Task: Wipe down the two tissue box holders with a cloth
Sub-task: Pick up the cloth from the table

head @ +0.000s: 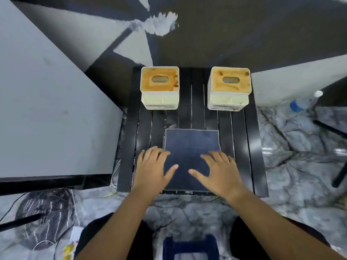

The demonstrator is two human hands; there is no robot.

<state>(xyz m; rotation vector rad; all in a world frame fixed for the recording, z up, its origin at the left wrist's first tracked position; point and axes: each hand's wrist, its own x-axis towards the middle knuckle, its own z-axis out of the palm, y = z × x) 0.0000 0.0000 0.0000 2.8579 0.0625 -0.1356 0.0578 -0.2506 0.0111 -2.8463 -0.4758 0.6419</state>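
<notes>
Two white tissue box holders with wooden lids and oval slots stand at the far side of a black slatted table [249,147]: the left holder [160,88] and the right holder [229,88]. A dark blue cloth [189,145] lies flat at the table's near middle. My left hand [153,170] rests flat with spread fingers on the cloth's left edge. My right hand [218,170] lies flat on its right part. Neither hand grips anything.
A grey desk [47,119] stands close on the left. A plastic water bottle [304,103] lies on the marble floor at the right, near a black chair leg. Cables and a dark bag sit on the floor at lower left.
</notes>
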